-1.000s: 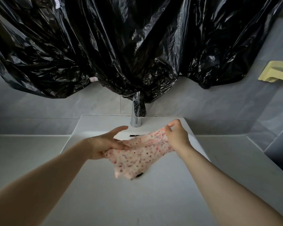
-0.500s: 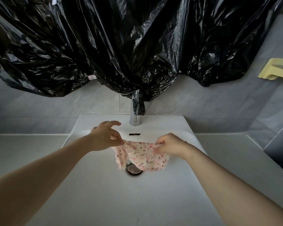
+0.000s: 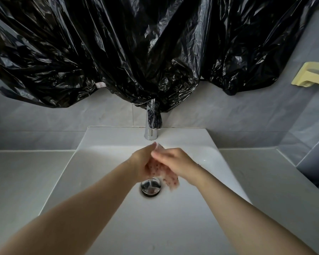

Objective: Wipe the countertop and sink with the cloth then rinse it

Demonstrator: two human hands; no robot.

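A pink cloth with red speckles (image 3: 168, 178) is bunched between my two hands over the white sink (image 3: 107, 190). My left hand (image 3: 143, 163) and my right hand (image 3: 175, 162) are pressed together around it, and both hold the cloth. A corner of the cloth hangs down below my right hand, close to the metal drain (image 3: 151, 187). The chrome tap (image 3: 152, 126) stands just behind my hands. No running water shows. The pale countertop (image 3: 22, 181) lies to either side of the sink.
Black plastic sheeting (image 3: 136, 52) hangs over the wall above the tap and covers its top. A yellow holder (image 3: 311, 74) is fixed to the grey tiled wall at the right. A grey tiled ledge (image 3: 311, 162) borders the counter's right end.
The cloth was spread out between my hands a second ago. My hands have come together and bunched it up, closer to the tap.
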